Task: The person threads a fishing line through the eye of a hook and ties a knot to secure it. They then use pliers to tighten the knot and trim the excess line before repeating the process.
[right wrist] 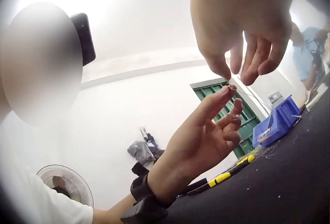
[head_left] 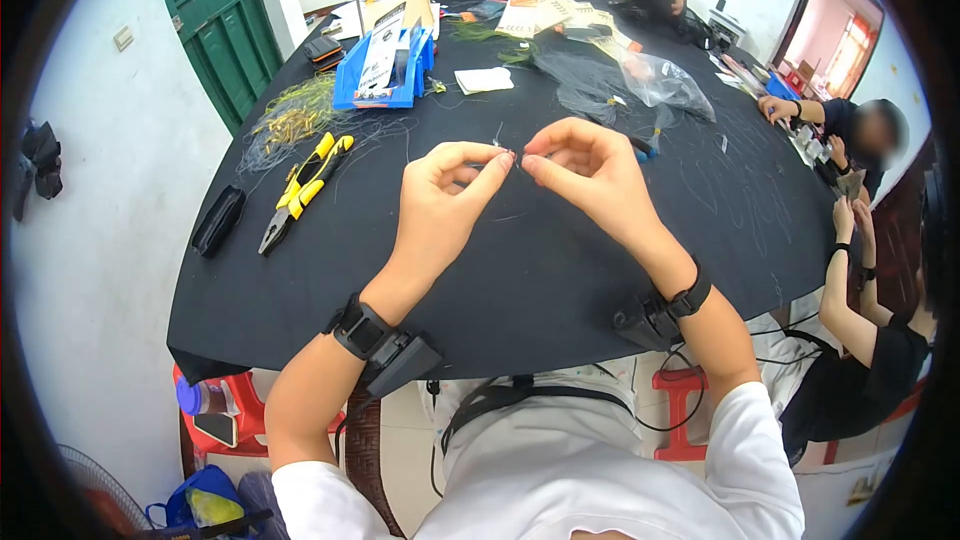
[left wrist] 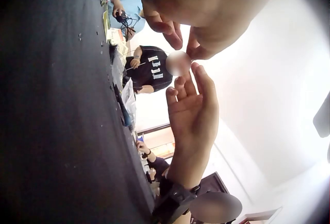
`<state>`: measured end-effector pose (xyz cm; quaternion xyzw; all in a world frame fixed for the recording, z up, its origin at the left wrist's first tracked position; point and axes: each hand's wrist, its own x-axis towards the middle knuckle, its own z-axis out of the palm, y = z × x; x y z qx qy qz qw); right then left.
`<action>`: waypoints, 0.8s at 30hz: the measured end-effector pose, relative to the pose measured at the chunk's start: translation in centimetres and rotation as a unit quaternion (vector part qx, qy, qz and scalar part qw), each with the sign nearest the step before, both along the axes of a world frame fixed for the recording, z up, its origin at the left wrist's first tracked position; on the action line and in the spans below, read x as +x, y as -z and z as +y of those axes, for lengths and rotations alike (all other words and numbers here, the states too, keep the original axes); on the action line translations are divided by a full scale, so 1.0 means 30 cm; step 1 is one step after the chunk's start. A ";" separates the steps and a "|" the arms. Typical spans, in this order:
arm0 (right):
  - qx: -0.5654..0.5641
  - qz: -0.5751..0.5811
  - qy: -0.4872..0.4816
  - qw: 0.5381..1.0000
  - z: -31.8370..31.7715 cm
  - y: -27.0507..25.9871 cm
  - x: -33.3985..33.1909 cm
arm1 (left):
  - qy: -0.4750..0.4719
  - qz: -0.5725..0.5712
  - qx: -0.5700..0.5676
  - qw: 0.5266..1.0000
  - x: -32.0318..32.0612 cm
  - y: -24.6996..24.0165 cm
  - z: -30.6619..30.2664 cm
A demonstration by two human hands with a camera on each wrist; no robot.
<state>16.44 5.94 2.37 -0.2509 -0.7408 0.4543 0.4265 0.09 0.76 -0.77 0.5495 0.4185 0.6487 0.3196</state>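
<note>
Both hands are raised over the black-covered table, fingertips close together in the head view. My left hand (head_left: pixel 440 202) pinches a thin, pale line (head_left: pixel 499 130) between thumb and forefinger, and a short end sticks up above the fingertips. Close beside it, my right hand (head_left: pixel 597 180) pinches with thumb and forefinger at the same line. A fine loop shows at the left fingertips in the right wrist view; whatever tiny piece sits there is too small to tell. Yellow-and-black pliers (head_left: pixel 300 188) lie on the table to the left of my left hand.
A black case (head_left: pixel 217 221) lies left of the pliers. Behind them are a tangled yellow-green bundle of strands (head_left: pixel 292 118) and a blue bin (head_left: pixel 385 100). Clear plastic bags (head_left: pixel 665 88) lie at the back right. Other people work along the far and right sides of the table (head_left: pixel 480 290).
</note>
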 end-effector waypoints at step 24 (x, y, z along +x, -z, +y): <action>-0.024 0.094 0.025 0.995 -0.020 0.061 -0.035 | 0.111 -0.096 -0.108 0.983 0.005 -0.028 -0.027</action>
